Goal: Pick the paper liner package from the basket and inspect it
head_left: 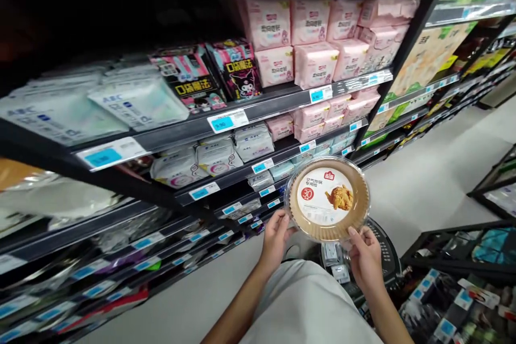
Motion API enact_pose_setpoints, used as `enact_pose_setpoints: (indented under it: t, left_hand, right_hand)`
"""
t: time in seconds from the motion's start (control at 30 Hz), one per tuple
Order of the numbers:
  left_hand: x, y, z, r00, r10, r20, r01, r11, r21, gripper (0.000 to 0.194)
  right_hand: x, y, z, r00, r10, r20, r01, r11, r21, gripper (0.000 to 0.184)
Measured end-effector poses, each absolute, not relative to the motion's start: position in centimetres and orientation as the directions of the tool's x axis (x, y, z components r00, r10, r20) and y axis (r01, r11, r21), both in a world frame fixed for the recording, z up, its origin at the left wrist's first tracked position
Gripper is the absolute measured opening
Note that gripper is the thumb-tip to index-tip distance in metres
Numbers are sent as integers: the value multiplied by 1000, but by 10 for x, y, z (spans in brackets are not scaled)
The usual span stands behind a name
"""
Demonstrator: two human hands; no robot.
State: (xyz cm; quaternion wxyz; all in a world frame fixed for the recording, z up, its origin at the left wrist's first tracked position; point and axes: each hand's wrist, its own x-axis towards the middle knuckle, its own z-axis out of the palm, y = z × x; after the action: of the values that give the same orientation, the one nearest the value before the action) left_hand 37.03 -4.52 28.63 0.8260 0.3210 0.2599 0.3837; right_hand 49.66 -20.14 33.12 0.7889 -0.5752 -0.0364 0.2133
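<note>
A round clear-lidded pack of brown air fryer paper liners (296,207) is held up in front of me, its white label showing a red 30 and a roast chicken. My left hand (277,239) grips the pack's lower left rim with thumb and fingers. At the lower right rim, my right hand (366,255) pinches the same pack, thumb on top. Below it, partly covered by the pack and my right hand, is a dark basket (389,258) with small white packages (341,273) inside.
Shelves on the left carry pink packs (316,64), black character-print packs (237,72) and white-green packs (137,97), with price tags (228,121) along the edges. A grey floor aisle (427,166) runs off at right. Another shelf unit (443,250) stands at lower right.
</note>
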Motion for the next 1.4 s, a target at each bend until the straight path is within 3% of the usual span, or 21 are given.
enact_pose_setpoints:
  t: [0.7, 1.03, 1.4]
  left_hand:
    - [335, -34, 298, 620, 765, -173, -478, 543, 690, 42]
    - [332, -34, 302, 625, 768, -140, -493, 527, 692, 36]
    - [328, -21, 303, 647, 711, -274, -559, 687, 464, 38]
  right_hand:
    - [496, -180, 323, 783, 522, -339, -462, 123, -878, 47]
    - [502, -179, 320, 724, 594, -351, -441, 7, -898, 44]
    - [497, -178, 337, 729, 632, -263, -406, 90, -910, 32]
